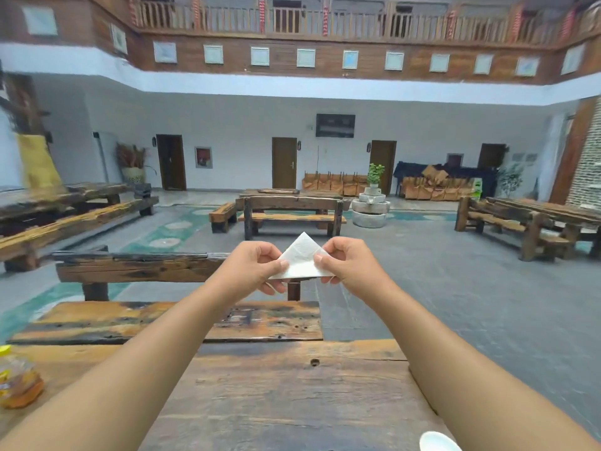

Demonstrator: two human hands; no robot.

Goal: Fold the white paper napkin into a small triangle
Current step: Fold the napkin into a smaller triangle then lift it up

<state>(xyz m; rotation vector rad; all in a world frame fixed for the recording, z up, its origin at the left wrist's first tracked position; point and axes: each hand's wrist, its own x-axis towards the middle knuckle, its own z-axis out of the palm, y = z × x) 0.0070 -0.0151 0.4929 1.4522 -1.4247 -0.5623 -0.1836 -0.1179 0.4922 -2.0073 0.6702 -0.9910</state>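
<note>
The white paper napkin is a small triangle with its point up, held in the air in front of me, well above the wooden table. My left hand pinches its lower left corner between thumb and fingers. My right hand pinches its lower right corner the same way. Both arms are stretched out over the table. The napkin's bottom edge runs between my two hands.
A clear bottle of amber liquid with a yellow cap stands at the table's left edge. A white rounded object shows at the bottom edge. A wooden bench stands beyond the table, more benches and tables across the courtyard.
</note>
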